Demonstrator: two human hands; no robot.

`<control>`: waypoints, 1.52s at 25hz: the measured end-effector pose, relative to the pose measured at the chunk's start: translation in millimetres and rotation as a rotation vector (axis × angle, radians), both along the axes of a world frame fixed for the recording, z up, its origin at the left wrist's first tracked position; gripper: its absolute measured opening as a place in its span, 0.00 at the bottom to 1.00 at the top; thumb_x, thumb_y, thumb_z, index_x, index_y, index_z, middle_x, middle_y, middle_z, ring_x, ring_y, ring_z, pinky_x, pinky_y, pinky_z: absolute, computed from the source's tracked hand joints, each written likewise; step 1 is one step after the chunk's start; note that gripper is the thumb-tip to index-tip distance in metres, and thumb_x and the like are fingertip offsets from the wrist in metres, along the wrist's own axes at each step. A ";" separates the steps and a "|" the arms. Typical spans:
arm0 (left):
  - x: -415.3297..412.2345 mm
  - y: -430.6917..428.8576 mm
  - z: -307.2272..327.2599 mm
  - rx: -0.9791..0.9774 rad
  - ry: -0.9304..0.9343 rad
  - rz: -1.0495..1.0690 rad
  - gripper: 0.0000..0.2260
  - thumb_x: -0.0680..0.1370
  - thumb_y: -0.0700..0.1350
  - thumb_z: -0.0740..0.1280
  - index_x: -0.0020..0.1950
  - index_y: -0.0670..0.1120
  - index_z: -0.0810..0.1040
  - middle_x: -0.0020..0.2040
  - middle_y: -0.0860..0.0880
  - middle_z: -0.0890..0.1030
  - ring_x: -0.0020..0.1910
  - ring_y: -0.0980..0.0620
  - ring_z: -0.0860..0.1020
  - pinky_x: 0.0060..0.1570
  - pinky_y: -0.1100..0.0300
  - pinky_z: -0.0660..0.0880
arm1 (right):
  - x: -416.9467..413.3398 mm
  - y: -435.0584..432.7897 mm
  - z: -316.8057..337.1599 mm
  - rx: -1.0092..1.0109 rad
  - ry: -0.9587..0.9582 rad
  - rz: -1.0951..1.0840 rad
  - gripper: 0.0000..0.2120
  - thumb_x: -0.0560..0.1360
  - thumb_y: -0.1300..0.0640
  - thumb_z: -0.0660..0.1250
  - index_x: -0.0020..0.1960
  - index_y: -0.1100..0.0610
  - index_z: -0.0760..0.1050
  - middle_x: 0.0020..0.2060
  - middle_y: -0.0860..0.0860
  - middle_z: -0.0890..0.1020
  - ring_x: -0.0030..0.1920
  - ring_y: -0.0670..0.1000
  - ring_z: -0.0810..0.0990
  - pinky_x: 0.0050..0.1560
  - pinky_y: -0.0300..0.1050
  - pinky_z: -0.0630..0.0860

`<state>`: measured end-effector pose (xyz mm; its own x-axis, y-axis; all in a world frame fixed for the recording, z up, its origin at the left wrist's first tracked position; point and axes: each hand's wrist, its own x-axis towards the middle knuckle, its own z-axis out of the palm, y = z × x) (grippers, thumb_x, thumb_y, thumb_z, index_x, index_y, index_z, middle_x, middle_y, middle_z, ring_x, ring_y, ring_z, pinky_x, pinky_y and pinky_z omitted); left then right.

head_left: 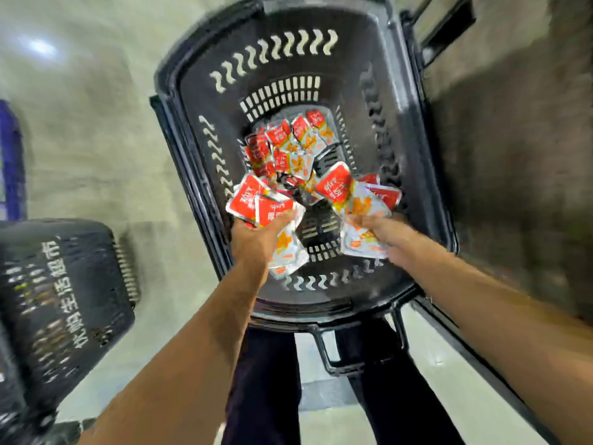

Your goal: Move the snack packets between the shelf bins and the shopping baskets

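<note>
While both bare arms reach forward over dark trousers (266,380), a second basket (64,300) stands off at eight o'clock on the pale floor (80,123), well apart from the work. Just past the wrists comes the near rim of the black basket (321,313), whose long axis runs from six to twelve o'clock. Inside it at seven o'clock, the left hand (256,239) has its fingers curled round a bunch of packets (256,200), red and silver, fanning out toward eleven. At five o'clock the right hand (382,232) clutches a second bunch (349,191), fanning toward twelve. Both hands look level, neither plainly nearer. Farther in and lower, straight ahead of both sets of fingers, a loose pile (288,142) of packets lies on the basket's bottom. Whether the bunches are going in or coming out cannot be told; if in, simply letting go should drop them short of the pile.
</note>
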<state>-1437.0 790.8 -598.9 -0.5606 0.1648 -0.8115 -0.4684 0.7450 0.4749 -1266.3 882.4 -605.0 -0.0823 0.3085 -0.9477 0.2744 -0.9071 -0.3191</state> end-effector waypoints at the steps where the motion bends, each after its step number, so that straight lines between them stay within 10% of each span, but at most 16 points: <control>1: -2.7 -1.5 26.8 0.020 -0.008 -0.009 0.16 0.66 0.44 0.79 0.50 0.45 0.81 0.43 0.48 0.83 0.37 0.52 0.80 0.42 0.56 0.78 | 1.7 -1.0 24.6 0.033 0.013 -0.011 0.08 0.70 0.68 0.70 0.40 0.56 0.76 0.26 0.45 0.81 0.27 0.43 0.80 0.43 0.43 0.77; 6: -9.7 -19.6 164.0 0.123 -0.042 -0.039 0.13 0.66 0.43 0.78 0.48 0.46 0.81 0.42 0.47 0.84 0.34 0.53 0.82 0.37 0.57 0.79 | 1.2 -8.2 162.0 0.140 0.055 0.013 0.11 0.71 0.69 0.69 0.35 0.57 0.72 0.24 0.47 0.77 0.23 0.43 0.74 0.27 0.36 0.71; 11: -13.7 -38.4 274.3 0.245 -0.021 -0.079 0.15 0.69 0.40 0.76 0.54 0.40 0.80 0.42 0.46 0.83 0.31 0.55 0.81 0.31 0.61 0.79 | 10.1 -28.8 278.2 0.208 0.085 -0.018 0.08 0.68 0.67 0.73 0.43 0.58 0.77 0.38 0.54 0.81 0.38 0.54 0.79 0.48 0.51 0.76; 17: -28.0 -61.0 361.9 0.424 -0.077 -0.290 0.10 0.69 0.39 0.75 0.48 0.44 0.80 0.42 0.47 0.83 0.34 0.55 0.81 0.38 0.59 0.80 | 21.2 -96.1 377.6 0.317 0.145 -0.169 0.07 0.68 0.70 0.70 0.40 0.59 0.79 0.34 0.54 0.82 0.32 0.52 0.79 0.40 0.46 0.77; 22: -46.2 -76.2 399.5 0.441 -0.185 -0.604 0.17 0.68 0.44 0.76 0.54 0.48 0.78 0.49 0.48 0.84 0.46 0.49 0.83 0.45 0.53 0.80 | 13.0 -184.0 419.6 0.354 0.123 -0.480 0.12 0.67 0.69 0.71 0.50 0.60 0.78 0.40 0.53 0.84 0.36 0.50 0.83 0.32 0.41 0.79; 30: 36.3 -96.6 441.7 0.474 -0.377 -1.136 0.07 0.69 0.39 0.74 0.45 0.46 0.79 0.44 0.43 0.84 0.36 0.50 0.82 0.35 0.58 0.79 | 31.4 -330.9 433.4 0.401 0.080 -1.097 0.15 0.62 0.69 0.72 0.48 0.59 0.78 0.36 0.52 0.85 0.34 0.50 0.84 0.35 0.42 0.80; 38: 179.9 -207.5 452.5 0.411 -0.617 -1.659 0.26 0.59 0.41 0.79 0.56 0.42 0.79 0.47 0.44 0.84 0.42 0.49 0.83 0.41 0.56 0.79 | 61.9 -516.4 436.4 0.488 0.006 -1.654 0.11 0.70 0.73 0.66 0.44 0.59 0.77 0.31 0.50 0.84 0.30 0.46 0.83 0.29 0.38 0.78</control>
